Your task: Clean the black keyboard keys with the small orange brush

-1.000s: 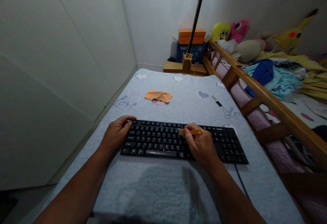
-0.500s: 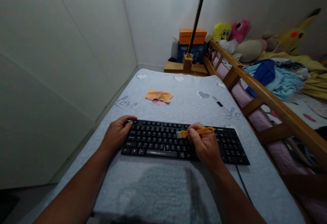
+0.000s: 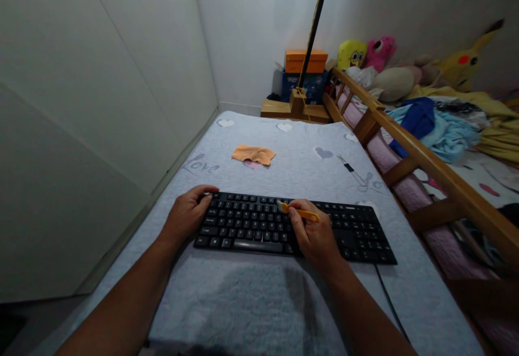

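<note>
The right hand (image 3: pixel 318 234) has shifted left and away from the body, carrying the orange brush (image 3: pixel 285 208) from the middle of the letter keys up to the far rows. The brush's handle now slopes down to the right rather than up.

Nearest lies the pale blue cover (image 3: pixel 243 296), with a dark cable (image 3: pixel 387 294) running toward the body from the right part of the black keyboard (image 3: pixel 247 218). The keyboard sits flat, its long side across the cover. The left hand (image 3: pixel 188 210) holds its far left corner between thumb and forefinger (the other fingers are mostly hidden). The right hand pinches the brush by its handle above the keys; whether the bristles press on them cannot be told.

Beyond the keyboard, an orange cloth (image 3: pixel 253 154) lies crumpled left of centre, and a slim tool with a black middle (image 3: pixel 349 167) lies at an angle to the right. A wooden rail (image 3: pixel 438 164) borders the right side. Farther off, a dark pole (image 3: pixel 313 28) leans in front of an orange box (image 3: pixel 306 61) stacked on a blue box (image 3: pixel 314 86). Yellow and pink plush toys (image 3: pixel 381 53) rest beside the wall.
</note>
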### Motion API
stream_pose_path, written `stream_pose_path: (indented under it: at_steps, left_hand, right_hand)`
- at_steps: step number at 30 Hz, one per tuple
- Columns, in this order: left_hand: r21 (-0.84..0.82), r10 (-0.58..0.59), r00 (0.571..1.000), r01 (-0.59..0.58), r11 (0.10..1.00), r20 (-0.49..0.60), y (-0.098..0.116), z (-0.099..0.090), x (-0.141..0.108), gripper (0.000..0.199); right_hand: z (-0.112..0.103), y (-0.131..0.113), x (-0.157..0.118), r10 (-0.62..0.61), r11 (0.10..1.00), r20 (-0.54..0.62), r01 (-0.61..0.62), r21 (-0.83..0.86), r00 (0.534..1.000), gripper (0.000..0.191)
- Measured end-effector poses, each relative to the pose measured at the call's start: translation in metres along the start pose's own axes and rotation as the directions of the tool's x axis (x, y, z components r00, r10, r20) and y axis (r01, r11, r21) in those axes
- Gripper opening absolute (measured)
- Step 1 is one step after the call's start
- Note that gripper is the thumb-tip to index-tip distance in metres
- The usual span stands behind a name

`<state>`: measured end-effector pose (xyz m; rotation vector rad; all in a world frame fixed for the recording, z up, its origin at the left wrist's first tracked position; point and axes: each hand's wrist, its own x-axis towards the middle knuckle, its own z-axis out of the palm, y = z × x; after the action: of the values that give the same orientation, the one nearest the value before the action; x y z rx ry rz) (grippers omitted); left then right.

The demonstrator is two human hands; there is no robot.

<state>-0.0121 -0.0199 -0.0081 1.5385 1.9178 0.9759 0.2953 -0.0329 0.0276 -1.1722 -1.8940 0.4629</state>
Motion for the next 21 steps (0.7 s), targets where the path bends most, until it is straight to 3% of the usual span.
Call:
stream_pose_path:
  at_steps: [15, 21]
  left_hand:
    - [-0.006, 0.003, 1.0, -0.003, 1.0, -0.015, 0.002, 0.0, -0.001, 0.039]
    - [0.005, 0.001, 1.0, -0.001, 1.0, -0.012, 0.004, -0.001, -0.001, 0.039]
  right_hand:
    - [-0.004, -0.003, 0.0, 0.061, 0.997, 0.059, -0.064, 0.052, 0.996, 0.024]
    - [-0.014, 0.0, -0.002, 0.129, 0.986, -0.015, -0.127, 0.107, 0.992, 0.03]
